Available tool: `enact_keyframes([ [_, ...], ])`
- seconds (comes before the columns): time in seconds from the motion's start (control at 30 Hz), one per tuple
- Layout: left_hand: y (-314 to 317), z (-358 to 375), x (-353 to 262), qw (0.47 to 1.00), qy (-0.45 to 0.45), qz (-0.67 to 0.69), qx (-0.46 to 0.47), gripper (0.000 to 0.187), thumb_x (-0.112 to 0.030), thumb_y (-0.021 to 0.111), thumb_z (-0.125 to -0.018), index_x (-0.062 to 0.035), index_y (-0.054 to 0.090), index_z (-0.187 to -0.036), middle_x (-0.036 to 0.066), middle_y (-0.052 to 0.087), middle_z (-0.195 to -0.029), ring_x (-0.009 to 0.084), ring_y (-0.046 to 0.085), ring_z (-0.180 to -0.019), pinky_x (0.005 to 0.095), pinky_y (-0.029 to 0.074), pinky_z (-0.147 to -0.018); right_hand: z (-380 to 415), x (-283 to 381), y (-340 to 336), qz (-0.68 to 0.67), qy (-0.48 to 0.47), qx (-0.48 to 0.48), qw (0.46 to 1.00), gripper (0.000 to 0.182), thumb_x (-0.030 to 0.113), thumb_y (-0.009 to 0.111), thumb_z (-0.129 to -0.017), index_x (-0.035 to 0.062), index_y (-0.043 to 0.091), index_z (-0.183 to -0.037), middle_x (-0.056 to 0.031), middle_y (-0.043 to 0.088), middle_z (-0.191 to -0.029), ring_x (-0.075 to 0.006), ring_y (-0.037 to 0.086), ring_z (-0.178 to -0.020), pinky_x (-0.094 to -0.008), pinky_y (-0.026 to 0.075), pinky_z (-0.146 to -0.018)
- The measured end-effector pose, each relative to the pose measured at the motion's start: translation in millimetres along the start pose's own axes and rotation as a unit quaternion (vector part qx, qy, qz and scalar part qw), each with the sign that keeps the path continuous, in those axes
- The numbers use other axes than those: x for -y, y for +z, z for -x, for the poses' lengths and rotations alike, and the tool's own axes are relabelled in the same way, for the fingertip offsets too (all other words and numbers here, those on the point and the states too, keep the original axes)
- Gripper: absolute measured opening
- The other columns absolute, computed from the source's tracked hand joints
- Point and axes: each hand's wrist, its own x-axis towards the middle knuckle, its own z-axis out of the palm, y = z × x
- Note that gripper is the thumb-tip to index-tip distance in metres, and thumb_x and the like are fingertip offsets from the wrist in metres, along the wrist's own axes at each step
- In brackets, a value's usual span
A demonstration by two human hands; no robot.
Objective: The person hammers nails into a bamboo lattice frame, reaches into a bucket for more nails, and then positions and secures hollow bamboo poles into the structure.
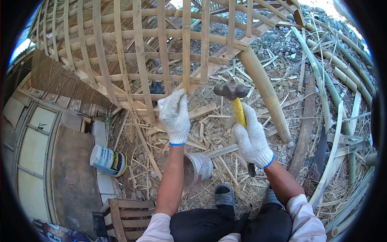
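Note:
My right hand, in a white knit glove, is closed around the yellow handle of a hammer. The hammer's dark metal head is raised, level with the lower edge of a bamboo lattice. My left hand, gloved the same way, has its fingers closed at the lower end of an upright bamboo slat of that lattice. Whether a nail is also between those fingertips is too small to tell. A thick bamboo pole slants down from the lattice, just beyond the hammer.
An open bucket stands by my feet, and a labelled paint pail lies at left. A wooden crate is at lower left. Bamboo poles and a saw lie at right. Bamboo shavings cover the ground.

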Motion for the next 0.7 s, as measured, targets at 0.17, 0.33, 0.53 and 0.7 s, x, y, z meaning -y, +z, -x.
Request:
enact_keyframes([
  [0.17, 0.1, 0.5, 1.2, 0.999, 0.031, -0.015, -0.007, 0.019, 0.0, 0.075, -0.089, -0.0059, 0.077, -0.106, 0.007, 0.077, -0.104, 0.0226, 0.065, -0.096, 0.0357, 0.051, -0.088, -6.3, -0.8, 1.4, 0.075, -0.087, -0.004, 0.993, 0.059, 0.011, 0.05, -0.102, 0.0064, 0.032, -0.157, -0.0234, 0.069, -0.092, -0.0401, 0.073, -0.078, -0.0434, 0.056, -0.07],
  [0.33, 0.8, 2.1, 1.7, 0.998, 0.057, -0.035, -0.006, 0.024, 0.003, 0.075, -0.085, -0.0062, 0.077, -0.107, 0.008, 0.076, -0.104, 0.0251, 0.065, -0.098, 0.0372, 0.051, -0.089, -10.3, -3.4, 16.8, 0.092, -0.097, -0.005, 0.991, 0.051, 0.01, 0.057, -0.098, 0.0025, 0.044, -0.147, -0.0259, 0.069, -0.1, -0.0444, 0.071, -0.084, -0.0461, 0.057, -0.071],
  [0.53, 6.1, 2.7, 8.6, 0.993, 0.098, -0.071, -0.013, 0.036, 0.0, 0.078, -0.074, -0.0075, 0.075, -0.109, 0.007, 0.073, -0.105, 0.0267, 0.064, -0.102, 0.0396, 0.05, -0.091, -25.2, -1.8, 32.5, 0.163, -0.238, -0.029, 0.957, 0.042, 0.015, 0.068, -0.092, 0.0022, 0.054, -0.13, -0.0205, 0.07, -0.095, -0.0396, 0.072, -0.081, -0.0465, 0.057, -0.066],
  [0.7, 10.0, 0.4, 9.2, 0.99, 0.122, -0.061, -0.03, 0.039, 0.001, 0.079, -0.069, -0.0111, 0.074, -0.106, 0.006, 0.075, -0.101, 0.0273, 0.066, -0.096, 0.0409, 0.048, -0.087, -33.5, 7.8, 39.8, 0.25, -0.118, 0.028, 0.961, 0.035, 0.018, 0.073, -0.09, 0.005, 0.06, -0.121, -0.0156, 0.07, -0.091, -0.0371, 0.072, -0.077, -0.045, 0.057, -0.064],
])
